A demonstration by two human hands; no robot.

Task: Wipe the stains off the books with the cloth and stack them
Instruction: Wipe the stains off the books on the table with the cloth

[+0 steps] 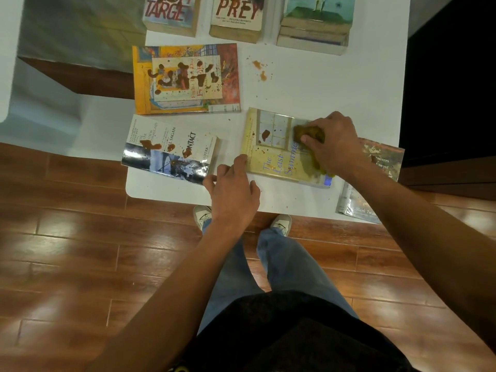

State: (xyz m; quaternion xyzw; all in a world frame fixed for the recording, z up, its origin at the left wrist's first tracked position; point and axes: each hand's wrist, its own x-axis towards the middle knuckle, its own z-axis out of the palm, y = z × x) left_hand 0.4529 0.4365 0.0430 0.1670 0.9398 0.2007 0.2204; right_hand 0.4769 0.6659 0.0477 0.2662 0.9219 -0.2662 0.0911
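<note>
A pale yellow book, "The Last Summer" (271, 149), lies near the table's front edge with brown stains on its cover. My right hand (331, 142) grips a stained yellow-brown cloth (308, 134) and presses it onto the book's right part. My left hand (232, 189) rests on the table with its fingertips against the book's left front corner. Left of it lies the stained "Contact" book (169, 151). Behind that is an orange book (186, 79) with many dark blots.
On the white table (308, 84), brown drips (259, 69) mark the middle. At the back stand "Target" (171, 14), "Prey" (237, 18) and a stack of books (315, 25). A Mark Twain book (375, 178) overhangs the right front corner. Wooden floor lies below.
</note>
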